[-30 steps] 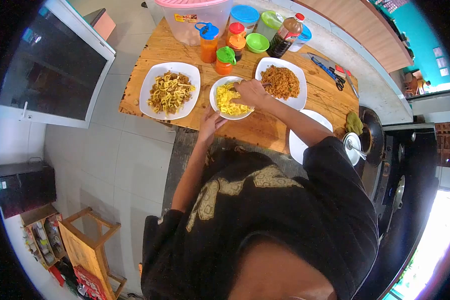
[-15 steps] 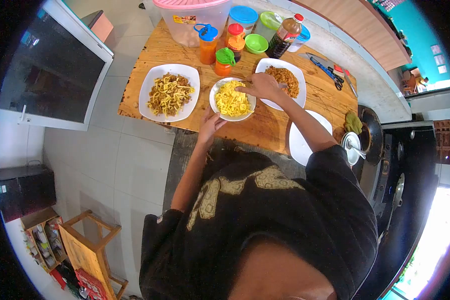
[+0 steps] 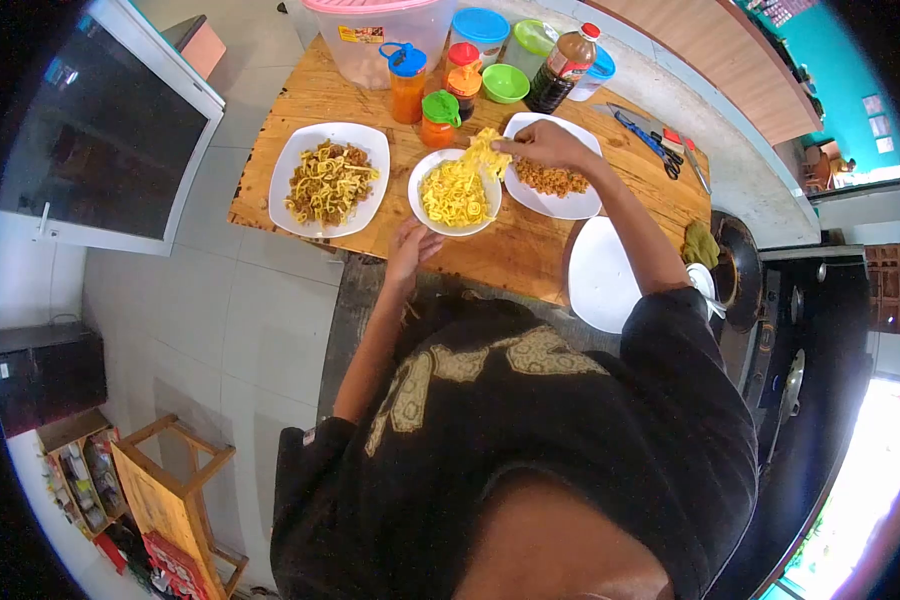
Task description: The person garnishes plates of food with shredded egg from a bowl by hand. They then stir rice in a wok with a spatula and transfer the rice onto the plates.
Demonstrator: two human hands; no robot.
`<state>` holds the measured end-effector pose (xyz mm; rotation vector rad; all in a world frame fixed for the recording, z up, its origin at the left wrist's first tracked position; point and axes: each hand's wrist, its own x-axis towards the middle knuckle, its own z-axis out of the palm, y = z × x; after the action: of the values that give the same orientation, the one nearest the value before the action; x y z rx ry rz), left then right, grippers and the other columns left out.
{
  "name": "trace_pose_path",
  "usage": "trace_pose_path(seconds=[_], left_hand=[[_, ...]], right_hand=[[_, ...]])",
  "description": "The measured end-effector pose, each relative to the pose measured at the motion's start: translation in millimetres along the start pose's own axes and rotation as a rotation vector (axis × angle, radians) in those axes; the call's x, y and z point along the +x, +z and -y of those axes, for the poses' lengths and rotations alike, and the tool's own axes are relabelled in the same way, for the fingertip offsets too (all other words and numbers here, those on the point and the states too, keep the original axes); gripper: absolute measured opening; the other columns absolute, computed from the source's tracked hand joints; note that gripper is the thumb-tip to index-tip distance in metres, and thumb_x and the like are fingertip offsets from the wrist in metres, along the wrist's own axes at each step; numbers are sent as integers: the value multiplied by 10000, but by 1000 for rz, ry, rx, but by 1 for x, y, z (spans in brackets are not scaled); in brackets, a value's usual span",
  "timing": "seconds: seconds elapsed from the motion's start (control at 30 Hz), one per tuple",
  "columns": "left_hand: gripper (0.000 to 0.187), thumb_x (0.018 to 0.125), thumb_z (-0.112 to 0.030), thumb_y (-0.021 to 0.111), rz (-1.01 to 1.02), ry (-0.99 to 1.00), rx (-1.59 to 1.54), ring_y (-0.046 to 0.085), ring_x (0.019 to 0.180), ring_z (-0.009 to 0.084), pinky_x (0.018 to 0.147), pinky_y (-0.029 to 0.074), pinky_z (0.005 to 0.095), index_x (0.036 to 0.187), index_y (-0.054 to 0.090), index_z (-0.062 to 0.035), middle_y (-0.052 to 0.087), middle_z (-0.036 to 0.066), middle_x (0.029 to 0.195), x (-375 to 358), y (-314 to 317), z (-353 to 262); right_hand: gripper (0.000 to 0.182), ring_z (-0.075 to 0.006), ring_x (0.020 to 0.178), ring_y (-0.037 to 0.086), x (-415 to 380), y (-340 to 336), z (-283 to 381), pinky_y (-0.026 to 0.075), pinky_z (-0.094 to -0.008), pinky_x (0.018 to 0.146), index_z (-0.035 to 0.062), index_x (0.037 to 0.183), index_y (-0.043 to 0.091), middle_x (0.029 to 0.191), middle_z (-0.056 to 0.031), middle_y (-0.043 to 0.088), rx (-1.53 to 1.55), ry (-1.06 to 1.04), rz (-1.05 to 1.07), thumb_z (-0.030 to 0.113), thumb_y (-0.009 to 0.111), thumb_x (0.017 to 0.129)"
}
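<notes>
A white bowl (image 3: 417, 190) of shredded yellow egg strips (image 3: 453, 195) stands near the table's front edge. My left hand (image 3: 408, 252) grips the bowl's near-left rim, thumb and fingers against its side. Above the bowl's far right side, my right hand (image 3: 545, 145) is closed on a bunch of egg strips (image 3: 485, 155), some of them hanging down towards the bowl. Just under that hand lies a white plate (image 3: 570, 207) of brown fried rice (image 3: 550, 180). To the left is another white plate (image 3: 282, 190) of brown food topped with yellow strips (image 3: 330, 185).
Sauce bottles (image 3: 407, 90), a green bowl (image 3: 505, 84), a dark sauce bottle (image 3: 562, 75) and a large lidded tub (image 3: 380, 50) line the back. Scissors (image 3: 670, 160) and a knife (image 3: 698, 165) lie right. A bare white plate (image 3: 600, 275) sits at the front right, near a wok (image 3: 738, 265).
My right hand has risen from the bowl and moved slightly right, lifting a bunch of egg strips. My left hand stays at the bowl's rim.
</notes>
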<state>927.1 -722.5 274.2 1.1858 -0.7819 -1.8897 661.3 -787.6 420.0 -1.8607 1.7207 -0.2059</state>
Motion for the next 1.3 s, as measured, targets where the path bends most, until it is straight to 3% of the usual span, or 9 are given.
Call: trace_pose_path(seconds=[0.07,0.23,0.37,0.53,0.77,0.87,1.03,1.13,1.3], left_hand=[[315,859,-166,472,18,47,-49,593,871,210,764,498,324,1133,417,-22,579,124,968,1,0,6],[354,854,-182,477,-36,61,-99,595,861,202,761,496,323,1159,394,-23,577,116,962,2,8,11],[409,849,-195,487,-30,9,-64,590,868,184,760,489,313,1201,363,-28,568,100,984,6,5,17],[372,825,-151,481,-65,44,-2,565,908,165,783,456,301,1162,401,-13,561,86,995,2,4,26],[384,822,-204,522,22,129,-47,551,938,167,824,438,315,1153,424,-34,554,68,1015,5,-7,38],[365,828,-201,517,4,62,-37,541,962,167,840,431,312,1140,439,-30,548,70,1034,5,-5,34],[340,835,-198,507,-18,20,-22,538,968,164,837,434,303,1125,455,-27,550,70,1040,1,-1,28],[338,837,-197,503,-1,26,-38,541,960,162,833,437,301,1126,455,-29,552,67,1040,-1,-3,27],[306,843,-215,489,10,57,-48,543,930,144,815,421,279,1091,456,-38,559,63,1008,-1,-3,30]], right_hand=[[662,-123,463,340,1,-7,1,272,-314,445,16,520,518,456,-11,349,-8,-50,-34,654,512,698],[667,-159,526,522,23,21,-12,401,-296,503,22,690,648,530,-74,543,-97,-5,89,672,496,693],[654,-146,497,480,26,27,-13,375,-296,481,15,673,639,500,-48,501,-99,-20,87,655,509,699],[732,-182,493,482,5,-18,-3,368,-328,468,-15,638,619,496,-78,484,85,-68,-18,707,500,649],[656,-149,584,503,-34,-83,-25,394,-309,538,19,826,652,603,-53,555,182,193,-63,647,560,660],[623,-56,432,326,-31,-75,-71,256,-221,394,28,735,624,513,32,383,144,159,-113,645,558,673],[578,-211,701,571,-11,-35,-133,430,-337,653,-2,829,649,720,-146,618,-46,192,-90,558,566,711],[534,-236,690,578,-4,-25,-144,436,-347,650,14,837,650,725,-161,611,-45,144,-103,528,566,718],[494,-306,863,577,8,-30,-149,443,-381,762,43,892,639,903,-181,607,-196,194,-167,492,598,689]])
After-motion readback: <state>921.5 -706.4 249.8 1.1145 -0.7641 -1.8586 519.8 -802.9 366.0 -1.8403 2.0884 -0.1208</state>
